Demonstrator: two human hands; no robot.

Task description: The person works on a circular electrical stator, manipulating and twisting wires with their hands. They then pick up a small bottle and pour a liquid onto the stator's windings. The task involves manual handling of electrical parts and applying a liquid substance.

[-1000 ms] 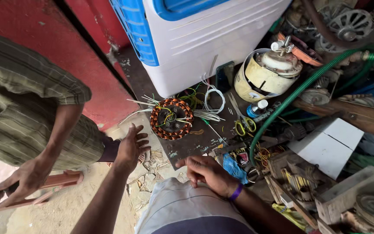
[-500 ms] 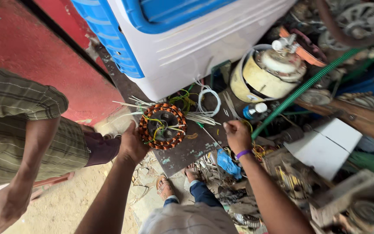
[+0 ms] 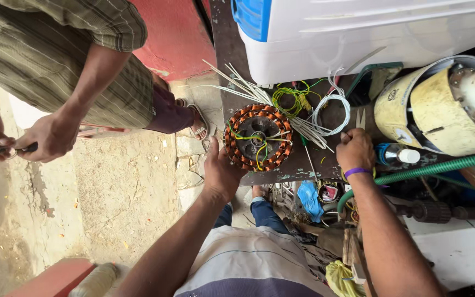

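Your left hand (image 3: 222,171) lies open with its fingers spread against the near-left edge of the round copper-wound motor stator with green and yellow leads (image 3: 258,137), steadying it flat on the dark, worn counter (image 3: 224,49). Your right hand (image 3: 355,151), marked by a purple band at the wrist, is curled closed just right of the stator, beside the small pale scissors (image 3: 360,118); you cannot tell from here whether it grips anything, since the fingertips are tucked under. Between your two hands, a fan of thin white insulating strips (image 3: 243,88) runs from the stator up and left, and a loop of white wire (image 3: 331,113) lies just beyond your right hand, next to tangled green wire (image 3: 290,99). Judging by this, the coils look fully wound and seated in their slots, while the leads are loose and untied and the strips untrimmed, so the finishing seems left to do. Farther right of your right hand stand a cream-coloured cylindrical motor housing (image 3: 430,115) and a green hose (image 3: 430,168). Off to your left, another person's hands (image 3: 50,137) hold a small dark tool, well apart from the stator.
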